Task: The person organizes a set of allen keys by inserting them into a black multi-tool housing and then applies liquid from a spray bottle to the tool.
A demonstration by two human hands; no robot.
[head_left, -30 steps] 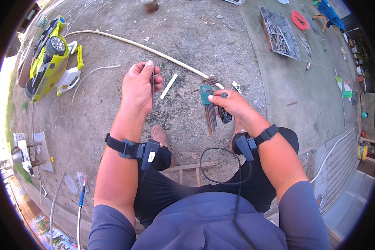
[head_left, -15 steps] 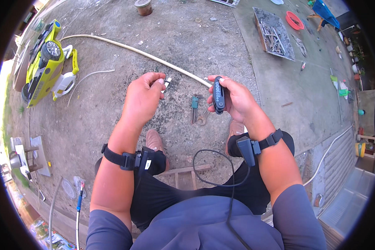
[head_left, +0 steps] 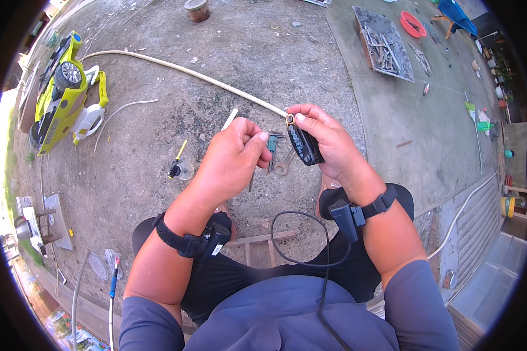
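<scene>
Gripping the black folding multi-tool [head_left: 302,141] right of centre in your right hand [head_left: 329,139].
It looks stiff, probably dense and slick; hold its long sides. Your left hand [head_left: 235,153], left of centre, is curled; contents unclear.

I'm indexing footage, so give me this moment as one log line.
right hand: holds black oval folding tool | left hand: pinched closed, contents unclear | ground: teal hex-key holder, metal wrench
</scene>
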